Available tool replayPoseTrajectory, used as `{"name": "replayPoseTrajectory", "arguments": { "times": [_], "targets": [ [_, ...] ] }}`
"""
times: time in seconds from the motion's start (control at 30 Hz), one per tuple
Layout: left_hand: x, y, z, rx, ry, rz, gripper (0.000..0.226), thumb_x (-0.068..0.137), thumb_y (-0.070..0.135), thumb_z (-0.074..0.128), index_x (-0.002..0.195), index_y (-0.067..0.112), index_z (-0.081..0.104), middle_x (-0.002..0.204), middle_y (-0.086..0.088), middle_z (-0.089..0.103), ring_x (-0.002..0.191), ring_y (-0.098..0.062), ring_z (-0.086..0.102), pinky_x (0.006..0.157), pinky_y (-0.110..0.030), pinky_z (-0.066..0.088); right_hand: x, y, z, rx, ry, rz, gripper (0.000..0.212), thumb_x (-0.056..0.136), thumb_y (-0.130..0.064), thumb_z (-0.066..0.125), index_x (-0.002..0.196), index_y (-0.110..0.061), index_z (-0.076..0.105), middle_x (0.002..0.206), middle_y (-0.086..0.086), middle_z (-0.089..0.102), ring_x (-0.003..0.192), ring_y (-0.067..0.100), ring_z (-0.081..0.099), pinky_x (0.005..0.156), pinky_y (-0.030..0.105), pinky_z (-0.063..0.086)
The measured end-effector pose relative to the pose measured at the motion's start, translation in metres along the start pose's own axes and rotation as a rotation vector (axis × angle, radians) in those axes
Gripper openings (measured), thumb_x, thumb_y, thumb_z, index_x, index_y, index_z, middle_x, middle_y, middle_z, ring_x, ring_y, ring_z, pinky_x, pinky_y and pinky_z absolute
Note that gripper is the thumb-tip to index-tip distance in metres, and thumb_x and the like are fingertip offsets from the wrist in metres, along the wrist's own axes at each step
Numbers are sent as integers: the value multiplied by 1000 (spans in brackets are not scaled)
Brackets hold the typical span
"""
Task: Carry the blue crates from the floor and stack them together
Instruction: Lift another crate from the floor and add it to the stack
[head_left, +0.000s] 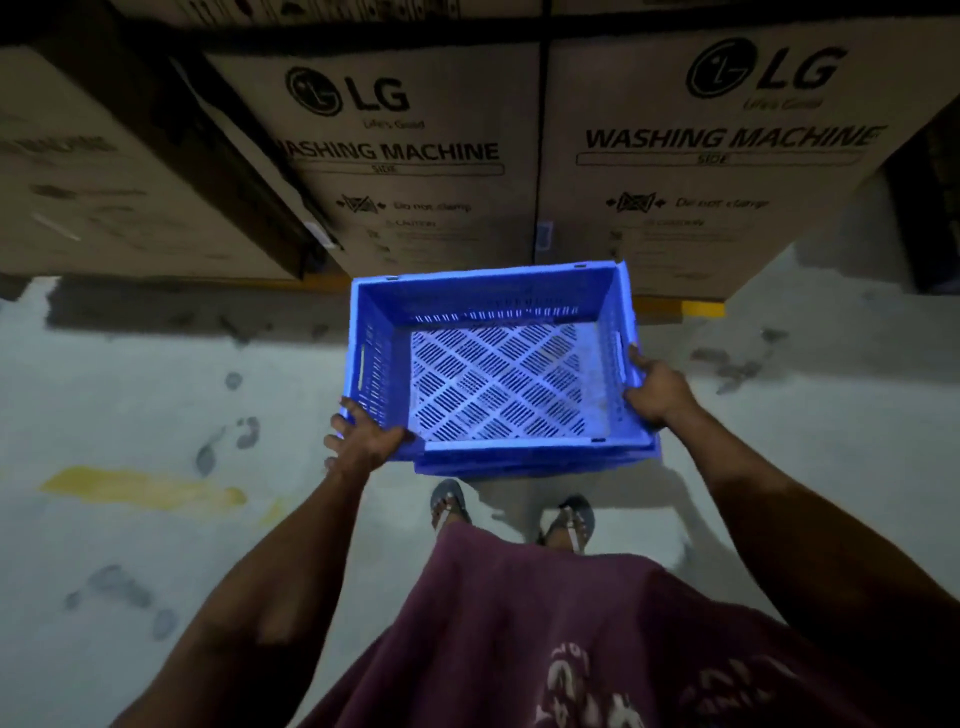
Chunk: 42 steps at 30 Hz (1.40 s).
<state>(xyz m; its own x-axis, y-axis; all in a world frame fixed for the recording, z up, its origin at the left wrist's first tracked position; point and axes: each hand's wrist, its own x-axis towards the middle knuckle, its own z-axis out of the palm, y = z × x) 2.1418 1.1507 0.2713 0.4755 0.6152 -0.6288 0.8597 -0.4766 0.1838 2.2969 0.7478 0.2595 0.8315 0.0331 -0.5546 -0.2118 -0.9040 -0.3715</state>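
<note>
Cartons: two washing-machine cartons (711, 156) fill twelve o'clock, standing on the grey floor (130, 374).
Crate: the blue crate (493, 358) sits at centre, open side up and empty. More blue rims (535, 462) show just under its near edge, so it seems to rest on other crates; how many, I cannot tell.
Left hand: the left hand (363, 439) at eight o'clock of the crate, fingers curled over its near-left corner.
Right hand: the right hand (657, 389) at three o'clock, clamped on the right wall by the handle slot.
Doing it well: keep the crate level, line up all four corners, then let go with both hands together.
</note>
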Motion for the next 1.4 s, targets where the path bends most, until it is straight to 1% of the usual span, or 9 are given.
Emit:
{"name": "replayPoseTrajectory", "arguments": {
  "times": [0.47,0.67,0.77,0.93,1.0,1.07,1.2,1.3,1.4],
  "targets": [
    [-31,38,28,57,-40,86,154,63,65,89,161,14,-17,165,-23,0,149,-50,9,117,-67,21,13,39,-26,-87,-53,102,92,86,-23,66,162,-28,14,137,23,59,119,40,61,93,37,50],
    [37,23,-20,77,-40,101,135,71,51,91,164,9,2,161,-29,21,145,-53,27,122,-54,24,-71,35,49,-9,65,48,106,80,-14,61,162,-22,-5,105,22,63,73,37,58,58,35,40],
    [49,19,-14,32,-18,83,114,80,39,85,161,11,10,158,-27,27,143,-53,29,119,-53,29,-98,35,75,123,221,96,106,73,-13,62,163,-16,4,126,21,60,90,44,64,63,35,42],
    [40,28,16,-27,-59,61,121,67,48,85,159,18,12,152,-19,38,141,-47,35,118,-58,29,-44,31,27,12,243,158,92,83,-17,67,160,-15,16,128,24,53,114,45,57,89,49,52],
    [57,18,27,-96,-109,46,111,50,53,80,142,22,26,136,-15,55,124,-45,54,110,-59,43,-16,28,1,-24,176,170,88,85,-20,66,159,-14,19,132,24,52,119,44,56,92,50,52],
    [73,11,34,-176,-148,77,82,61,37,78,125,16,31,124,-22,63,102,-40,65,94,-54,56,1,24,-11,-72,118,206,84,88,-23,63,158,-12,18,138,23,51,123,42,55,96,49,50],
    [53,44,-3,-168,-143,150,53,68,27,62,108,-6,58,98,-21,66,86,-34,69,67,-40,54,-16,24,11,-178,105,246,84,95,-21,56,159,-6,5,144,22,45,122,45,54,97,49,47],
    [62,57,-15,-87,-175,137,37,80,30,63,103,1,58,104,-19,63,91,-27,62,87,-46,56,-30,33,32,-298,119,246,84,98,-21,52,158,1,-1,141,22,44,113,42,59,90,46,48],
    [42,64,-3,81,-63,158,91,78,53,67,149,6,35,151,-27,41,133,-44,47,112,-58,39,-15,29,28,-282,161,274,77,101,-17,46,159,1,-2,142,23,43,113,42,60,89,48,49]
  ]
}}
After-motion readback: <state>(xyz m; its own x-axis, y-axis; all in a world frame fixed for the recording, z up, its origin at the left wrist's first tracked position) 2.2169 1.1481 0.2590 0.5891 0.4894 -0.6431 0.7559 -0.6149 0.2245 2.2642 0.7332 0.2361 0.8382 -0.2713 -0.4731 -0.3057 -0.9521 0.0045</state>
